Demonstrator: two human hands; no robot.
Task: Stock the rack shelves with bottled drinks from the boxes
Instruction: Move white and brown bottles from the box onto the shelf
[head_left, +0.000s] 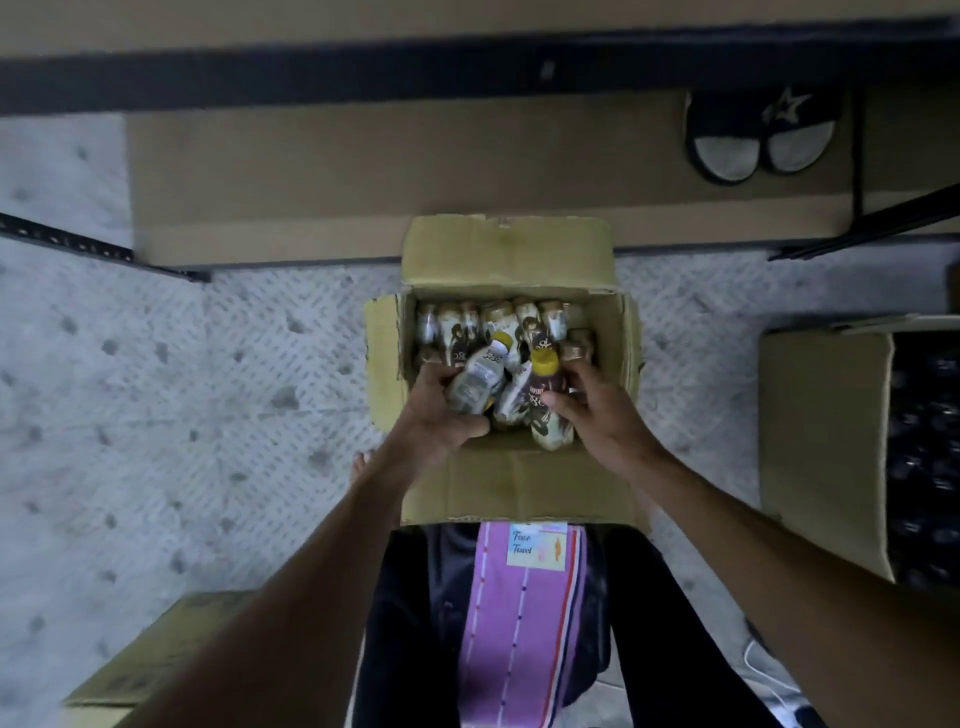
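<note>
While both arms reach down from the bottom of the view, the open cardboard box (511, 260) sits on the pale patterned floor (156, 389) directly in front of the person, its flaps folded outward. Inside it, a cluster of bottled drinks (493, 325) with yellow caps stands along the far wall, and several more lie loose on top. The left hand (441, 421) is closed around a pale bottle (475, 382), which lies tilted with its yellow cap pointing away from the person. The right hand (597, 410) is wrapped around a brown-labelled bottle (545, 410), thumb across its front, cap also pointing away. Both bottles are at the near side of the box, over its interior, side by side. Beyond the box, the dark frame of the rack (363, 78) crosses the top of the view, with a lower shelf lined in cardboard holding a pair of slippers (758, 135). A second box (826, 441) of dark bottles sits to the right, and a striped pink towel (524, 613) hangs at the person's front.
</note>
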